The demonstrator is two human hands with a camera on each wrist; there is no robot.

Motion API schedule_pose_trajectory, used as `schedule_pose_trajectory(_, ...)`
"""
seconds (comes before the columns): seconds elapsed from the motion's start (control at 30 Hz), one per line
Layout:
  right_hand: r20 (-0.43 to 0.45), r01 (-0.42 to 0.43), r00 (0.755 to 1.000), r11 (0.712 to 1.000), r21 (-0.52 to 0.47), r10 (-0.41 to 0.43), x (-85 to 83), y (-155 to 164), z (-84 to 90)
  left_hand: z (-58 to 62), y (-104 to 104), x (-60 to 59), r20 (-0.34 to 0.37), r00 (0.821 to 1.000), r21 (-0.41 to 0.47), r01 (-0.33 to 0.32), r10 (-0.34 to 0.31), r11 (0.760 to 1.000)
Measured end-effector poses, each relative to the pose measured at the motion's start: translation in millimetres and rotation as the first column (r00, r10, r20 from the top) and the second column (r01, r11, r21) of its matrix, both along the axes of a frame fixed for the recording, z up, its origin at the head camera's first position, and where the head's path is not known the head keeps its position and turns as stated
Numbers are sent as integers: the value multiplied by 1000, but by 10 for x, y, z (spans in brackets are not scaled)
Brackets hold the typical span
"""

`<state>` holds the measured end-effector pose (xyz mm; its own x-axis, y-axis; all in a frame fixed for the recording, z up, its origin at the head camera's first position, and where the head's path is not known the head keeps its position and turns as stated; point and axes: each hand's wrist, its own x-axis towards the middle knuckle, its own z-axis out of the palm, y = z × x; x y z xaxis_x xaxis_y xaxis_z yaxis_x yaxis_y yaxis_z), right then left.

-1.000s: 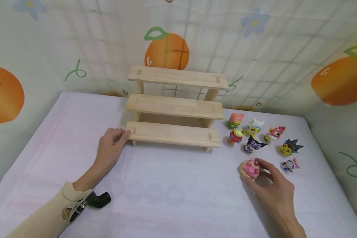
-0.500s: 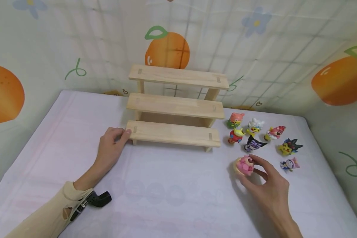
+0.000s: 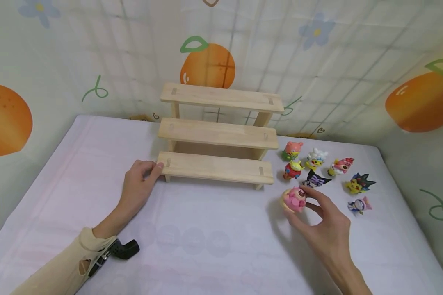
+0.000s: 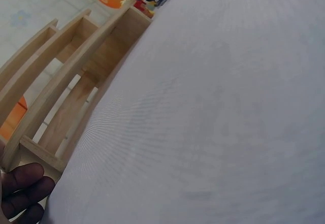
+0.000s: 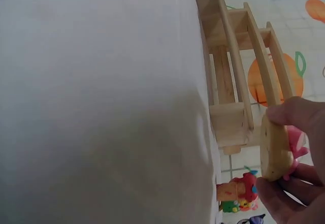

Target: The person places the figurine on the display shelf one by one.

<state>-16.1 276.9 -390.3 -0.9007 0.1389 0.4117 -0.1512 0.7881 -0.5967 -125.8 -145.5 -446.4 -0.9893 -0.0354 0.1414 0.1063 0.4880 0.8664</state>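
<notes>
My right hand (image 3: pixel 319 219) pinches a pink figurine on a round tan base (image 3: pixel 293 199) and holds it just above the white table, in front of the other toys. The right wrist view shows that base (image 5: pixel 274 148) edge-on between thumb and fingers. A three-step wooden stand (image 3: pixel 218 135) sits at the back middle. My left hand (image 3: pixel 138 182) rests on the table with its fingertips against the left end of the stand's lowest step (image 3: pixel 214 167). Those fingertips (image 4: pixel 23 191) show at the bottom left of the left wrist view, beside the stand (image 4: pixel 66 92).
Several small colourful figurines (image 3: pixel 326 170) stand in a cluster to the right of the stand. A white cloth (image 3: pixel 206 237) covers the table. A wall sheet printed with oranges and flowers (image 3: pixel 206 65) closes in the back and both sides.
My right hand has carried the pink figurine to the left and a little toward the stand. The left hand has stayed at the lowest step's end.
</notes>
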Motion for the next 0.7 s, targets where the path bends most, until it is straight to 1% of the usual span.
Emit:
schedule_pose_trajectory(0.23, -77, -65, 995, 997, -40, 62, -65, -93, 59, 0, 5, -1, 8, 1000, -6, -7, 7, 1000)
schedule_pose_trajectory(0.33, -92, -77, 993, 996, -48, 73, -94, -130, 93, 1, 3, 0, 4, 1000, -1, -5, 5, 1000)
schedule_pose_trajectory(0.53, -100, -92, 991, 995, -32, 89, -152, -200, 141, -3, 0, 0, -9, 1000, 10, 0, 0, 1000)
schedule_pose_trajectory(0.7, -116, -97, 989, 995, -1, 97, -175, -228, 174, 22, 7, 8, -8, 1000, 3, -4, 4, 1000)
